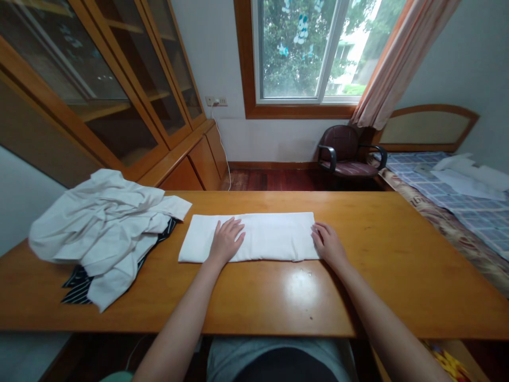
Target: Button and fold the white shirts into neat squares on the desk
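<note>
Bare forearms (185,318) lead to spread left fingers (229,225) on rectangular folded white cloth (274,236); right fingers (323,229) curl, grip unclear; tugging could wrinkle cloth.

hands (227,240): bare | forearms (185,313): bare | grey garment (226,356): plain | dark garment (286,366): rounded edge

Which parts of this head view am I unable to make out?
All in the head view:
Folded white cloth: the patch under the left hand, hidden by that hand.
Right hand: whether it pinches the cloth's edge; the hand itself blocks this.
Striped dark cloth: mostly covered by the white pile.
Yellow-and-red item: partly hidden by the table.
</note>
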Demonstrator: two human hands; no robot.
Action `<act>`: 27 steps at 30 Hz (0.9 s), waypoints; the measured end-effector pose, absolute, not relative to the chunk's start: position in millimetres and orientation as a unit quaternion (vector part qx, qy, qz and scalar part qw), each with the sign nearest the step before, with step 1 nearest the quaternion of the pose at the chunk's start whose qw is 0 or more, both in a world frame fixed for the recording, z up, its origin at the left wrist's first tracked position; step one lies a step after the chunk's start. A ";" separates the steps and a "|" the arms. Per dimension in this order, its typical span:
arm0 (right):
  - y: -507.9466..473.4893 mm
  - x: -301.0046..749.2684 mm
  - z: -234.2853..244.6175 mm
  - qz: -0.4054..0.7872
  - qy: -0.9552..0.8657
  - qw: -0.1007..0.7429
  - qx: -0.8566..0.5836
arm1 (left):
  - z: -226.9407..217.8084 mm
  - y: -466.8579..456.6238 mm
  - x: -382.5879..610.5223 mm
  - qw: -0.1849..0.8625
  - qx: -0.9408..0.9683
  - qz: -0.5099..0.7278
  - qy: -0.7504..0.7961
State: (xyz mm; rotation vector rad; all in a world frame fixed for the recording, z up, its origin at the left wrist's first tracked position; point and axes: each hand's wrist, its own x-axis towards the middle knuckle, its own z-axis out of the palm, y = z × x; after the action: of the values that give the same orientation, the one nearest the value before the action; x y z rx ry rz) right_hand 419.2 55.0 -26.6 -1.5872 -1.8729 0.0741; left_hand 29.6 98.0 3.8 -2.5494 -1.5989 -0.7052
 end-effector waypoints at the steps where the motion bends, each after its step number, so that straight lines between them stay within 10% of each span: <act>1: 46.8 421.8 -25.2 0.033 -0.715 0.350 -0.604 | 8.0 92.1 36.8 0.024 -0.836 -0.242 -0.492; 27: -6.6 423.0 -7.4 0.134 -0.727 0.352 -0.575 | -1.1 60.2 130.5 -0.018 -0.908 -0.248 -0.338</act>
State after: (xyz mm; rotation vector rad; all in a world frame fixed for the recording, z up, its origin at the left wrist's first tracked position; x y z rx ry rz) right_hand 423.0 -6.6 -7.4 -1.4879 -1.8807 0.3464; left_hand 130.5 60.2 -1.1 -2.8851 -1.0740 -0.7879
